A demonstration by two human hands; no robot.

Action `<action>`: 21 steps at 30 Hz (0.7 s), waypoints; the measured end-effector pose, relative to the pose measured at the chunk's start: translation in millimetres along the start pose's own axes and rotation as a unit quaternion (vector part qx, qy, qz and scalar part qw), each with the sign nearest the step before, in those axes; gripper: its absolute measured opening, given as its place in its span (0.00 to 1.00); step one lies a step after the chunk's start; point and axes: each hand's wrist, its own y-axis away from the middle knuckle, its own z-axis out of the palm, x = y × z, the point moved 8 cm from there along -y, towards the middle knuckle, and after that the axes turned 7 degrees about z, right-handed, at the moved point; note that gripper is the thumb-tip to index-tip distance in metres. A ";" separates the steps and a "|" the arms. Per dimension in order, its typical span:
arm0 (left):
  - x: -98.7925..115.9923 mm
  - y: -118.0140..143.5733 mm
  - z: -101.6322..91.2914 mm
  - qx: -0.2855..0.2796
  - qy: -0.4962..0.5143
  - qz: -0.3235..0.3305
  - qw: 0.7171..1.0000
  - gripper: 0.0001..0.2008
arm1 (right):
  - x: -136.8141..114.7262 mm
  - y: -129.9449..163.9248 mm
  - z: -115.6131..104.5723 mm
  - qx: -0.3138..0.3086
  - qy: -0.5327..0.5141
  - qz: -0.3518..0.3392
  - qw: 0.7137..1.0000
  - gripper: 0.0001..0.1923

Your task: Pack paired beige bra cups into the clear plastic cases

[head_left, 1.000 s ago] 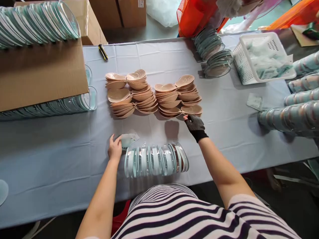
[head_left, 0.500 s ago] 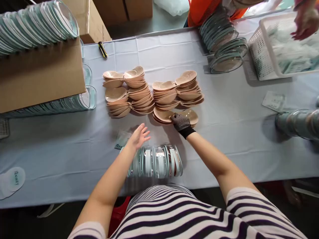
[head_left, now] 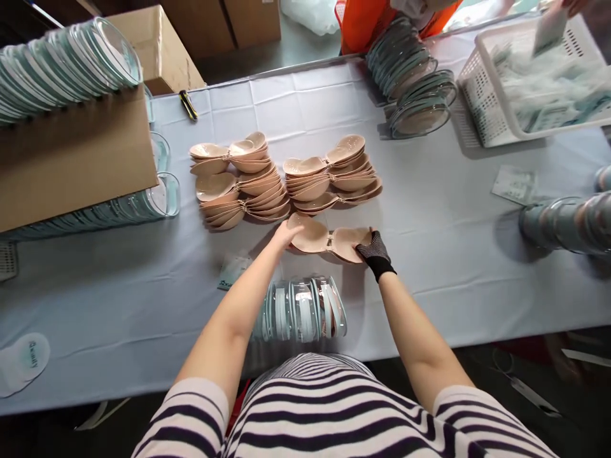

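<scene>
Head view, only one angle here. Both hands are on one beige cup pair [head_left: 329, 240], which sits just off the near edge of the cup stacks [head_left: 286, 178] and partly overlaps them, out in front of the person on the light blue tablecloth [head_left: 119, 299]. Left hand [head_left: 286, 234] is bare, fingers curled onto the left cup's edge. Right hand [head_left: 373, 249] wears a dark dotted glove and pinches the right cup's outer edge. Both grips look closed on the pair, though whether it's lifted or resting on the cloth I can't tell.

Right below the hands, close to the striped shirt, there's a row of clear shells [head_left: 303, 308] standing on edge. A small packet [head_left: 231, 272] lies flat beside the left forearm. Cardboard box [head_left: 76, 159] on the far left, white basket [head_left: 529, 76] top right, yellow-black cutter [head_left: 188, 105] near the back edge.
</scene>
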 end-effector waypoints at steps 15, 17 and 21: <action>-8.8 52.6 -126.1 0.190 -0.215 0.158 0.945 0.33 | -135.3 43.1 36.5 0.018 0.145 -0.297 0.944 0.26; 7.2 61.7 -115.7 0.200 -0.320 0.207 0.903 0.38 | -151.7 41.9 43.3 0.022 0.188 -0.323 0.927 0.23; 27.9 72.4 -61.5 0.085 -0.455 0.320 0.827 0.36 | -173.4 45.9 44.3 0.006 0.217 -0.324 0.921 0.15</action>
